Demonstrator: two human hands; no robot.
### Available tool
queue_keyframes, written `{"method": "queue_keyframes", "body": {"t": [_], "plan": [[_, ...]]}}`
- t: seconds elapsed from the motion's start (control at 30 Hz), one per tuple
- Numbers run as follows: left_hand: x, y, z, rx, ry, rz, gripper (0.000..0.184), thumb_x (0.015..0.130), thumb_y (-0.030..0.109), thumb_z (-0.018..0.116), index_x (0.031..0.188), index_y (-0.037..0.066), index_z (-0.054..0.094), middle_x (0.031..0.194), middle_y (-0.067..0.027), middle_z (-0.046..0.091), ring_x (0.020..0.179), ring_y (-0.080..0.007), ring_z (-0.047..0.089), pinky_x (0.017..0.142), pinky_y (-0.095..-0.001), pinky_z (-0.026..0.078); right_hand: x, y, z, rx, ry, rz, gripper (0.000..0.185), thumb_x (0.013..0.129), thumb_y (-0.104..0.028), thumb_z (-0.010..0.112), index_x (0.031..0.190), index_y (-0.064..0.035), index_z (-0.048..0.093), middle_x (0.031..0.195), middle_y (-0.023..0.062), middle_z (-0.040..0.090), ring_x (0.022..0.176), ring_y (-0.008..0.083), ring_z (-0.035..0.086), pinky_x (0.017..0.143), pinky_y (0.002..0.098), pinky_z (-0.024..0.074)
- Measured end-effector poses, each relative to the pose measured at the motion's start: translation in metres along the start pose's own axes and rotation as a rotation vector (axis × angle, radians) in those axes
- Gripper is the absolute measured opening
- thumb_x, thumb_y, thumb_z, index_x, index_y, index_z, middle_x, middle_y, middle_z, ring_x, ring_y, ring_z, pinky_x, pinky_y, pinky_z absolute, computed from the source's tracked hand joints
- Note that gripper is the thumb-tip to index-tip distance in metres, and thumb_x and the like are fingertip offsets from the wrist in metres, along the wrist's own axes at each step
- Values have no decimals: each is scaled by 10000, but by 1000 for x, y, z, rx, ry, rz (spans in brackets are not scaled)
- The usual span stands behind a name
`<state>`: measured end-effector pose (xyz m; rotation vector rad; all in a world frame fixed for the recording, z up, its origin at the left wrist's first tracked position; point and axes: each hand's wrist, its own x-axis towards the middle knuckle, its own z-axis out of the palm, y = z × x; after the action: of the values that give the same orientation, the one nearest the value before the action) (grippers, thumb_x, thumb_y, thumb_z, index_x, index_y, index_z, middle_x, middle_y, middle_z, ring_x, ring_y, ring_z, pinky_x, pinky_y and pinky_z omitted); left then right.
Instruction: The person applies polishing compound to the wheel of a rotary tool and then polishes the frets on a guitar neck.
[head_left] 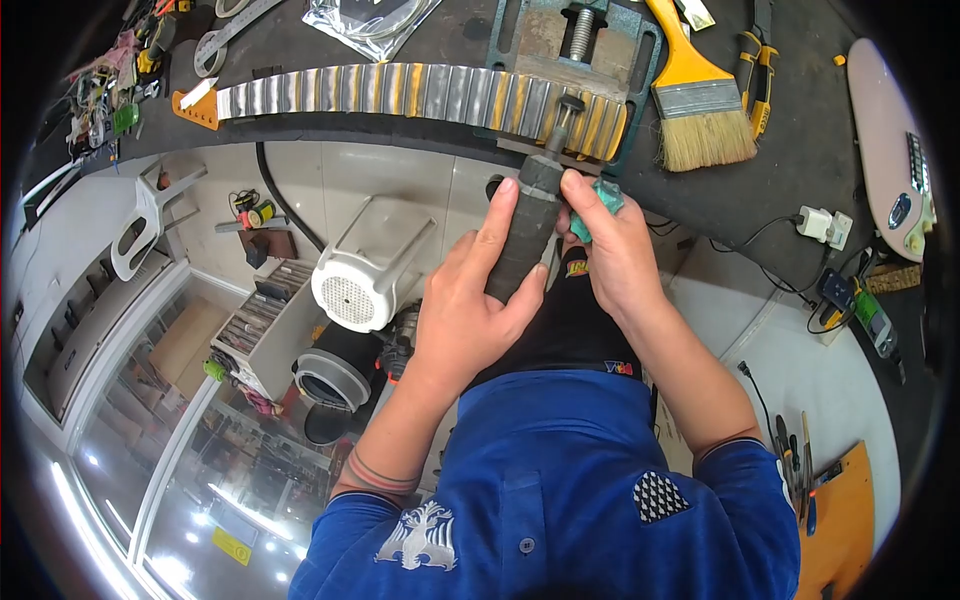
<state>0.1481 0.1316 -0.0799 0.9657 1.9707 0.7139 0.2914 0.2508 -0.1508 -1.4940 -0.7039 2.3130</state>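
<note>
A dark cylindrical rotary tool (525, 225) is gripped in my left hand (470, 300), its fingers wrapped along the body. The tool's small dark tip (571, 104) points up over the right part of a ridged, curved metal strip (400, 92). My right hand (618, 250) is closed around a crumpled green piece (597, 212), with the thumb near the tool's collar. The strip lies along the bench edge, its right end over a vise (575, 50). An orange piece (197, 107) sits at the strip's left end.
On the dark bench (800, 140) are a wide brush (705, 120), yellow-black pliers (757, 85) and a clear plastic bag (370, 22). White plugs (822, 226) with cables lie at the right. Below the bench edge are a white stool (355, 285) and a grey bin (335, 378).
</note>
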Motion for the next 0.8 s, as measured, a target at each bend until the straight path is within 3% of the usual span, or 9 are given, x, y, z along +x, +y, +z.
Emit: {"method": "queue_keyframes", "body": {"t": [0.53,0.8], "plan": [[9,8,-1,-6,-2,-10,958,974,50,862,1845,71,463,1461,-260,810,1293,-372,841,1077,-440,643,5,-6,-1,49,-8,23,377,1155,-459,818,1082,-89,823,921,-17,735,868,92,645,788,305,483],[2,-1,1,7,-5,1,964,969,43,866,1842,50,459,1460,-276,803,1295,-376,837,1090,-442,640,3,-1,-3,17,-11,20,386,1140,-463,837,1028,-94,808,906,-12,731,869,103,647,802,316,491]]}}
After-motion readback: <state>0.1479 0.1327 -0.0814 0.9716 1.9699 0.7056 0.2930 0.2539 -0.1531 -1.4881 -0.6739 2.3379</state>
